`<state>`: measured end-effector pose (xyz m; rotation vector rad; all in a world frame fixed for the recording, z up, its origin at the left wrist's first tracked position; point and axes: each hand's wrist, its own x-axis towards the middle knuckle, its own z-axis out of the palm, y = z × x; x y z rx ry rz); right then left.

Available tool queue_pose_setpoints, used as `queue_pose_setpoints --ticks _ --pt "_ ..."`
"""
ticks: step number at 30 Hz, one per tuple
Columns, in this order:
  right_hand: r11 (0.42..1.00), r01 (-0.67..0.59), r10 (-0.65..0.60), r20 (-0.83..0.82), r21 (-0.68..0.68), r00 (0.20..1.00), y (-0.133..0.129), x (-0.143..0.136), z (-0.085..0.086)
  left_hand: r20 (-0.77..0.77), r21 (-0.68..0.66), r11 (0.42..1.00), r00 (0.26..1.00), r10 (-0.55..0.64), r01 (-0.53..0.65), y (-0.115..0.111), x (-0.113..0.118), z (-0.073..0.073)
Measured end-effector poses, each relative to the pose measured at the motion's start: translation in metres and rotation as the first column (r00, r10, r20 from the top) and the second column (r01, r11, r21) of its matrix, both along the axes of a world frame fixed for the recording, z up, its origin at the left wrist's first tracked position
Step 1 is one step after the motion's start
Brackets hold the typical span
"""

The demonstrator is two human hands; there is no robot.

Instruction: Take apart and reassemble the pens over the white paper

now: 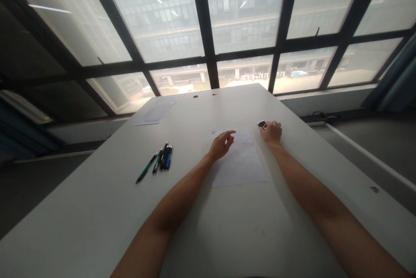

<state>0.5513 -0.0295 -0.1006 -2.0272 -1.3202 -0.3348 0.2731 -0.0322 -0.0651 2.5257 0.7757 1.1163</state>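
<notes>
My left hand [222, 145] is over the left part of a white sheet of paper [242, 165], index finger stretched out and the others loosely bent, holding nothing. Right of the sheet, my right hand [272, 132] rests low at the table with its fingers curled. A cluster of small dark objects with light tips [261, 124] shows at its fingertips; the hand covers the rest, so I cannot make out their kind. To the left lie several dark pens [164, 158], grouped side by side, and a green pen [146, 169] slightly apart from them.
The white table [107, 208] stretches forward to large windows [243, 9]. More papers [152, 114] lie at its far left. Two small dark round spots [195, 96] show near the far edge, and a small dark mark [374, 189] near the right edge.
</notes>
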Motion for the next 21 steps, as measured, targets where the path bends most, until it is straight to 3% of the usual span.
queue_pose_setpoints --ticks 9,16,21 --pt "0.994 -0.050 0.050 0.008 0.097 0.999 -0.001 -0.006 0.005 -0.018 0.011 1.000 1.000 0.006 -0.006 0.001 0.000 0.000" --pt "0.931 -0.331 0.327 0.053 0.155 0.944 -0.008 -0.027 0.015 -0.076 0.005 1.000 0.997 -0.014 0.014 0.002 0.001 0.005" --pt "0.844 -0.519 0.513 0.077 0.133 0.855 -0.015 -0.043 0.017 -0.078 -0.056 0.998 0.997 -0.028 0.024 0.000 0.000 0.024"
